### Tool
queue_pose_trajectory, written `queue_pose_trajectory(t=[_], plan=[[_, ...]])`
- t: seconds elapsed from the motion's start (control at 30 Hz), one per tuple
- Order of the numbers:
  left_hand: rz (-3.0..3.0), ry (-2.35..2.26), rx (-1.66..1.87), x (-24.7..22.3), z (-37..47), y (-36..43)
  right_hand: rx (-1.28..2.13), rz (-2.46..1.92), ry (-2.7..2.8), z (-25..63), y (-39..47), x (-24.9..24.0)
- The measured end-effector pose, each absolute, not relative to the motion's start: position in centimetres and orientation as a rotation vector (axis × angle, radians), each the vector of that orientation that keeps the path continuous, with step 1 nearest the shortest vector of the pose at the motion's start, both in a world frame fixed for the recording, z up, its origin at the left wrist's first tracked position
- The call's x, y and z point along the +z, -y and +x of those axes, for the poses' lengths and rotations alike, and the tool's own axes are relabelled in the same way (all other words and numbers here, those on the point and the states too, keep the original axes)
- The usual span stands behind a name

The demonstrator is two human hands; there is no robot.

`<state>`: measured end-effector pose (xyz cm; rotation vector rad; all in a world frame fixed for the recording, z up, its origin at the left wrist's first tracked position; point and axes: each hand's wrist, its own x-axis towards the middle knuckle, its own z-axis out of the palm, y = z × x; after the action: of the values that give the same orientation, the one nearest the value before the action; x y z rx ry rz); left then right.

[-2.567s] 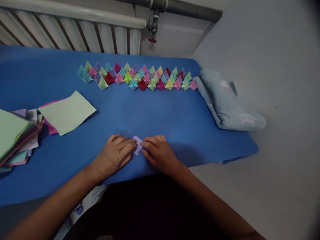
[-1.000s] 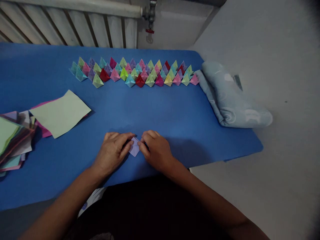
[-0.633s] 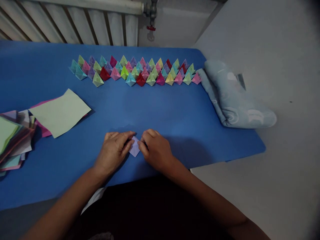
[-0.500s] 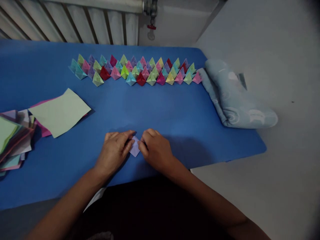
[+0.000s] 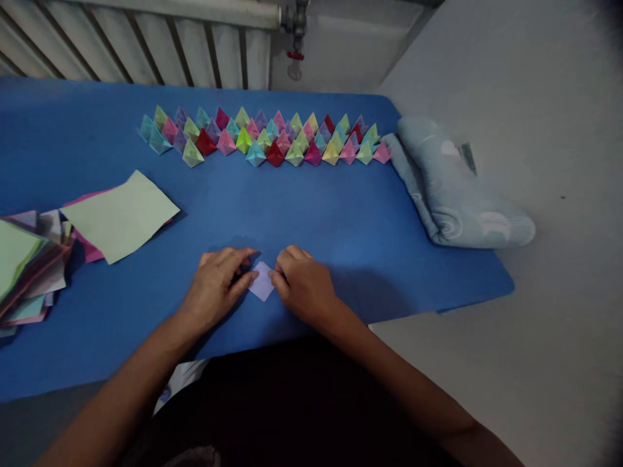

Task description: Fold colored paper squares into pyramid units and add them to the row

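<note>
A small lilac origami paper [image 5: 263,283], folded to a diamond, lies on the blue table near its front edge, between my two hands. My right hand [image 5: 306,284] is closed, with thumb and curled forefinger pinching the paper's right corner. On the other side, my left hand [image 5: 214,285] has its forefinger stretched out and apart from the thumb. That thumb tip rests at the left corner of the paper. The undersides of the fingers are hidden.
Rows of colourful folded paper pieces [image 5: 294,152] stand along the back of the blue table [image 5: 302,207]. Loose green and pink sheets [image 5: 124,217] and a stack of coloured paper [image 5: 29,272] lie left. A rolled light-blue cloth [image 5: 452,194] sits right, by the wall. Behind is a radiator [image 5: 189,55].
My left forefinger has lifted off the paper's upper edge and the hand has moved slightly left, so more of the lilac paper shows. My right hand stays at its corner.
</note>
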<state>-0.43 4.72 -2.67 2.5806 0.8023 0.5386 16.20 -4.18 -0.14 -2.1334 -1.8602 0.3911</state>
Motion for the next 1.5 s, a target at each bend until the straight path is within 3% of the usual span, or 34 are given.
queue_pose_trajectory(t=[0.37, 0.93, 1.13, 1.5], plan=[[2.951, -0.506, 0.665, -2.2, -1.6, -2.1, 0.302, -2.123, 1.845, 15.9, 4.3, -0.3], [3.037, -0.583, 0.602, -2.2, -1.9, -1.0, 0.296, -2.025, 1.686, 17.6, 5.9, -1.7], [3.055, -0.621, 0.637, -2.6, -1.9, -0.7, 0.240, -1.718, 2.084, 16.4, 7.3, -1.1], [3.129, -0.708, 0.514, -2.2, -3.3, 0.4, 0.186, -1.916, 2.175, 16.4, 8.8, -1.5]])
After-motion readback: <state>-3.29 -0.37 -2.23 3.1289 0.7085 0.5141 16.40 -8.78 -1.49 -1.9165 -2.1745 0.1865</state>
